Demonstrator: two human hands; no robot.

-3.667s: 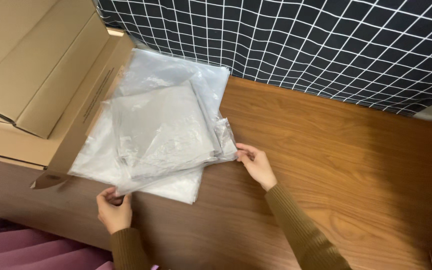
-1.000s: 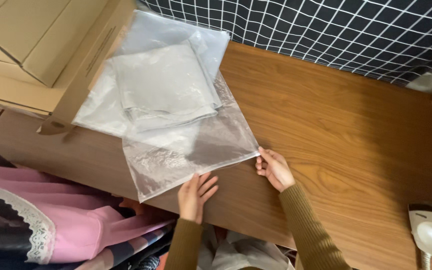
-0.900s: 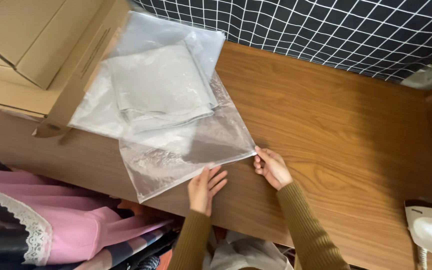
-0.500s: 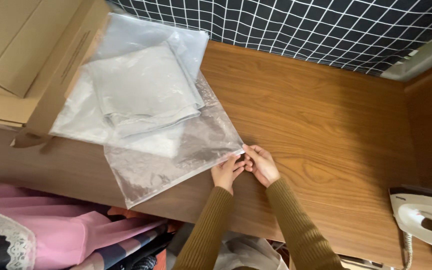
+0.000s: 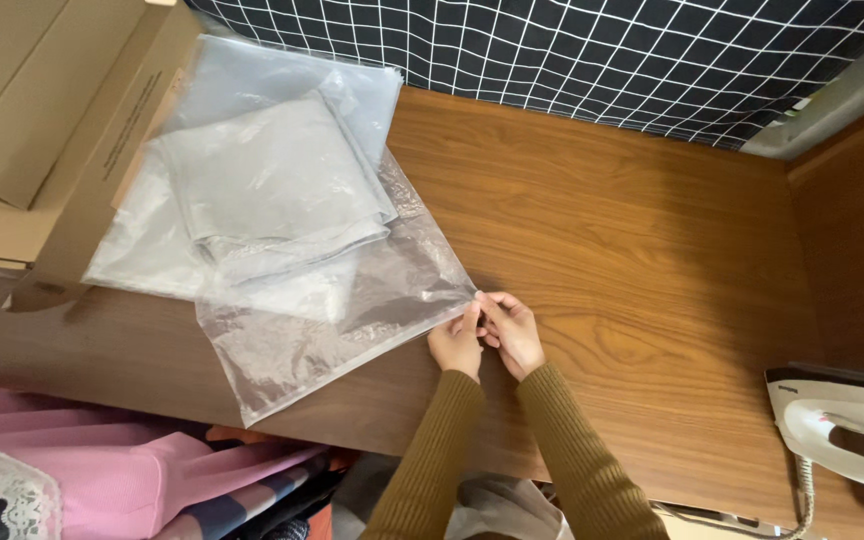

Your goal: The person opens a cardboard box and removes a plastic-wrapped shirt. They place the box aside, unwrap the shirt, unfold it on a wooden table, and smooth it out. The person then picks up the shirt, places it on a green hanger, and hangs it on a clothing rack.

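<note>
Head view: a clear plastic bag [image 5: 337,325] lies flat on the wooden tabletop [image 5: 632,260], its near edge overhanging the front of the tabletop slightly. Both hands meet at the bag's right corner. The left hand [image 5: 455,343] and the right hand [image 5: 512,330] each have their grip pinched closed on that corner, thumbs and fingertips pressed together on the film, touching one another; the hold appears suited to parting the two layers at the mouth, though the opening itself cannot be made out. The far part of the bag is tucked under a stack of folded clear plastic bags [image 5: 272,180], which weighs it down and keeps it from sliding. That stack rests partly against an open cardboard box [image 5: 62,130] at the left, placed near enough for drawing bags from it. Beyond the tabletop hangs a dark cloth with a white grid pattern [image 5: 592,50]. A white clothes iron [image 5: 842,425] sits at the right edge, well apart from the hands. Below the front edge, pink fabric [image 5: 122,470] with lace trim is bundled.
</note>
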